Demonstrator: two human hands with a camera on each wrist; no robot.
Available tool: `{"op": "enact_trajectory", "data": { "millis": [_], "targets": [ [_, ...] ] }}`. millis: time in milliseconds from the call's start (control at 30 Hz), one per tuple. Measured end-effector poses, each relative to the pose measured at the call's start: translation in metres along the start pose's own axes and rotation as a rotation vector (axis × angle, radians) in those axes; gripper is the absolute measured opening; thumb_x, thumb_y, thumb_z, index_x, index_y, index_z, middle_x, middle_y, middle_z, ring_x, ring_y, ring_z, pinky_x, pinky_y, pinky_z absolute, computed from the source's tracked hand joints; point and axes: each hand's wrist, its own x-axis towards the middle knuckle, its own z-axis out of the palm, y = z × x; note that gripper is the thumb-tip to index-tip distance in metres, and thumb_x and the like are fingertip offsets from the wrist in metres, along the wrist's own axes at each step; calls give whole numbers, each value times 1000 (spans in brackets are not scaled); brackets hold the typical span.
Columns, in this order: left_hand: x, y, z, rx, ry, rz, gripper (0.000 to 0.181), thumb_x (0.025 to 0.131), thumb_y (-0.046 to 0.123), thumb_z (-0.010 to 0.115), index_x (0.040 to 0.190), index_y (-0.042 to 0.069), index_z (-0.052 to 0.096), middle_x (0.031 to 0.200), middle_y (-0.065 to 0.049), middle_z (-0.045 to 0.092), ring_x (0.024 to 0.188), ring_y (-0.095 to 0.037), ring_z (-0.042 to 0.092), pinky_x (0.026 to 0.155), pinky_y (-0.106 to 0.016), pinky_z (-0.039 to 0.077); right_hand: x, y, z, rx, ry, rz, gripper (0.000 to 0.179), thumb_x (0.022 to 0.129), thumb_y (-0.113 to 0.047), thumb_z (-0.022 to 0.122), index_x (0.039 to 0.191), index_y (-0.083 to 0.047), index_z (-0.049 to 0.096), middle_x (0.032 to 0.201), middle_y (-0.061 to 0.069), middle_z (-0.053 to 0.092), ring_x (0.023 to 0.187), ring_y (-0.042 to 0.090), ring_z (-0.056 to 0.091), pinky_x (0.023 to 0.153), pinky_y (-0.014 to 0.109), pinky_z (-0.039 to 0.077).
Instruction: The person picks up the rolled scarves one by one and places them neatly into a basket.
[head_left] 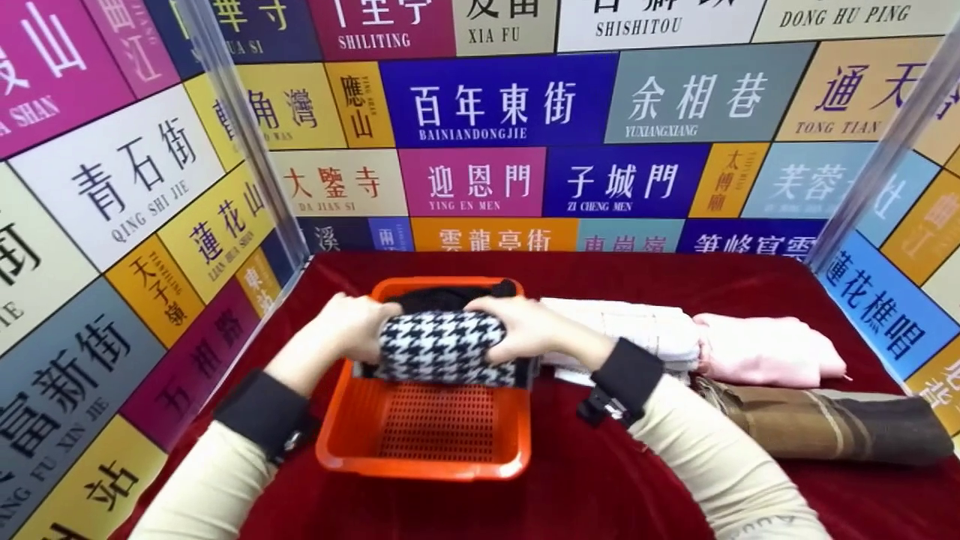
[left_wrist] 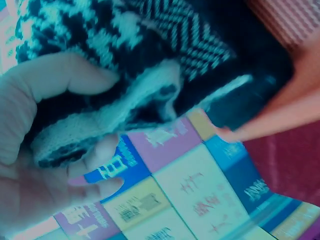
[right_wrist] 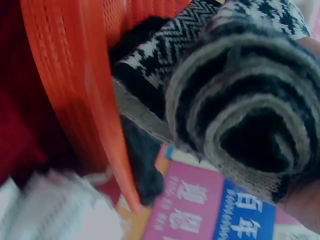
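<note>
A black-and-white houndstooth knit scarf (head_left: 439,341) is partly rolled up above the far half of an orange plastic basket (head_left: 420,470). My left hand (head_left: 364,326) grips the left end of the roll; in the left wrist view its thumb lies on top and its fingers come from below. On the opposite end, my right hand (head_left: 521,328) holds the roll. The right wrist view shows the scarf's spiral end (right_wrist: 200,100), with a flat zigzag-patterned stretch (right_wrist: 175,42) lying over the basket's rim. Black cloth (head_left: 450,296) sits behind the roll in the basket's far end.
Right of the basket lie a white folded cloth (head_left: 626,326), a pink cloth bundle (head_left: 769,351) and a rolled brown plaid cloth (head_left: 832,426). Dark red fabric (head_left: 600,487) covers the table. Walls printed with colourful signs (head_left: 495,97) rise at the back and sides.
</note>
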Motion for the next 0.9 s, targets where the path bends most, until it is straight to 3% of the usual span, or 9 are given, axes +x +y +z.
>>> {"op": "enact_trajectory", "data": {
  "millis": [167,267,367,500,700,900],
  "targets": [
    [0,-11,27,-24,-86,12,36,59,24,74,90,15,56,82,-10,66,74,-31,62,61,-46,45,11,7,29,5,-99,32,72,67,-26,69,133,-19,43,122,9,56,101,22,55,83,40,45],
    [2,-13,47,-35,-114,2,37,60,22,73,92,14,56,84,-11,66,76,-32,62,64,-48,46,14,13,43,-26,-135,63,72,69,-27,69,135,-17,41,129,10,51,112,25,51,90,43,42],
    [4,-15,65,-39,-130,-19,39,62,24,72,95,13,55,86,-12,66,78,-33,62,69,-50,45,16,16,56,-73,-143,82,73,71,-31,69,136,-19,40,130,11,49,116,28,49,92,45,41],
    [4,-19,86,-31,-127,-37,41,63,22,72,96,11,51,86,-13,65,80,-35,61,70,-49,44,17,16,73,-156,-134,58,73,73,-35,69,137,-18,38,124,13,51,111,30,52,86,46,45],
    [4,-16,93,29,-194,-57,57,60,18,78,108,9,48,99,-17,60,91,-37,52,77,-47,41,18,18,88,-246,-147,62,77,76,-40,68,140,-18,33,123,14,49,110,32,48,89,44,43],
    [3,-12,86,13,-301,-57,88,58,40,83,131,11,43,113,-19,56,103,-37,47,86,-48,34,22,16,98,-322,-179,103,86,74,-48,69,142,-17,27,118,17,49,106,35,48,88,44,43]
  ]
}}
